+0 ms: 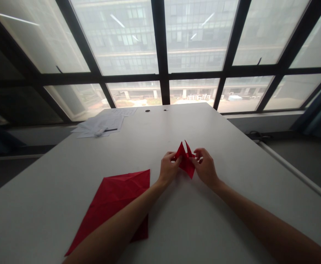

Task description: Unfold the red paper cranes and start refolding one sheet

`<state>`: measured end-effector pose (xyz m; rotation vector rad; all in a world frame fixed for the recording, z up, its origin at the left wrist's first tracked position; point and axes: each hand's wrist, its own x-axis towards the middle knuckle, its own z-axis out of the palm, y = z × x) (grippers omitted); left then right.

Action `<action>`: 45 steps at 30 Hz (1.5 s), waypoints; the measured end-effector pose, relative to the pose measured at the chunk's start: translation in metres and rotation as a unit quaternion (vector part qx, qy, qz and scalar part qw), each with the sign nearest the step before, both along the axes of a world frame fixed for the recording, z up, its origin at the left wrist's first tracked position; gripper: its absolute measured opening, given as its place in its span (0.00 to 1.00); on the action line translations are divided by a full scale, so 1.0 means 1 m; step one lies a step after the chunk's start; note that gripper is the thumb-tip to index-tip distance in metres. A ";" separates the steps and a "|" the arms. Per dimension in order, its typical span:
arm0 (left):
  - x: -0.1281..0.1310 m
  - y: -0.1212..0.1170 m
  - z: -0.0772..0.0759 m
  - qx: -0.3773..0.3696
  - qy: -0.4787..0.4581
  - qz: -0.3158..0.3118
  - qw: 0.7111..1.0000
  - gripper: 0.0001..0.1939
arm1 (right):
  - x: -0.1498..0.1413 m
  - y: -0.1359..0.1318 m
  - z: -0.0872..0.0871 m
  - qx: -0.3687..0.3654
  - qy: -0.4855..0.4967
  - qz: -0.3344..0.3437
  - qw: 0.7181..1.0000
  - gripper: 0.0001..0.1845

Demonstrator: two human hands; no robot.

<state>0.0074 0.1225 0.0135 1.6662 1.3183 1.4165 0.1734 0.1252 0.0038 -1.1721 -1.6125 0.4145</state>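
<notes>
Red paper: folded, pointy — what's left is hard to see
Left hand: pinching it
Right hand: pinching too

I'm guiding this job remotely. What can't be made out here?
Head view: far side of the folded red paper, hidden by its near side.
Head view: part of the large red sheet, hidden by the left forearm.
Head view: writing on the white papers, too small and blurred.

No writing is showing legibly; the papers lying at the table's far left are bearing only faint, unreadable marks.
</notes>
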 end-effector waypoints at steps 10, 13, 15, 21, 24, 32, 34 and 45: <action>0.000 -0.005 0.003 0.015 0.003 0.026 1.000 0.12 | 0.002 -0.008 0.013 0.091 -0.260 -0.043 0.960 0.04; 0.001 -0.006 0.003 0.013 -0.006 0.014 1.000 0.12 | 0.004 -0.006 0.012 0.086 -0.257 -0.041 0.962 0.03; 0.001 -0.006 0.002 0.012 -0.006 0.009 1.000 0.12 | 0.004 -0.006 0.011 0.083 -0.248 -0.044 0.964 0.06; 0.000 -0.004 0.001 0.014 -0.001 0.023 1.000 0.12 | 0.002 -0.005 0.008 0.029 -0.094 -0.042 0.994 0.11; -0.001 -0.004 0.001 0.017 0.000 0.028 0.999 0.12 | 0.001 0.000 0.003 -0.010 0.001 -0.035 0.999 0.11; 0.001 -0.006 0.003 0.019 0.007 0.018 1.000 0.08 | 0.006 0.000 0.007 0.062 -0.122 -0.032 0.990 0.13; 0.001 -0.006 0.003 0.028 0.011 0.024 0.999 0.07 | 0.007 -0.004 0.013 0.100 -0.204 -0.028 0.973 0.11; 0.005 -0.011 0.002 0.066 0.030 -0.015 0.997 0.11 | 0.005 -0.001 0.015 0.037 -0.174 -0.116 0.977 0.12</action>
